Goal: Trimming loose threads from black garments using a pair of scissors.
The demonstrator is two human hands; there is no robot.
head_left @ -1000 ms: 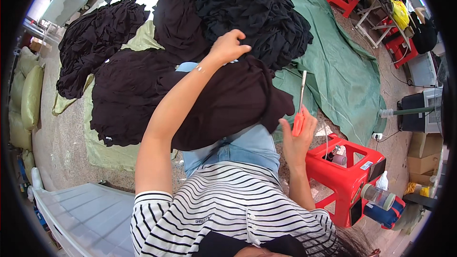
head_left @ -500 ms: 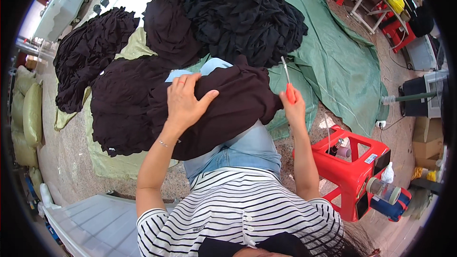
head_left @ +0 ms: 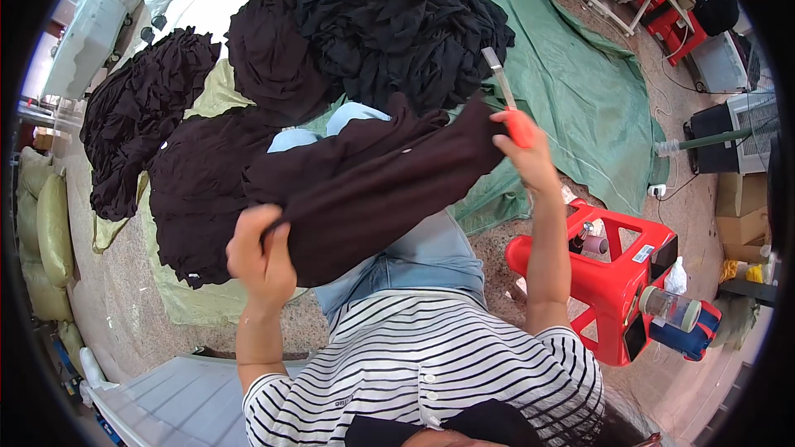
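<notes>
- The left hand (head_left: 261, 257) had moved toward eight o'clock, thumb and fingers clamped on the dark cloth (head_left: 381, 186).
- At two o'clock, the right hand (head_left: 530, 153) gripped a red-handled tool (head_left: 518, 126) against the cloth's corner.
- Draped over the lap (head_left: 418, 269), it looked light, limp; opposite edges seemed best holds.

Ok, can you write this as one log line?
left hand: holding dark cloth; right hand: holding red-handled tool, at cloth's other end; red stool: right side
</notes>
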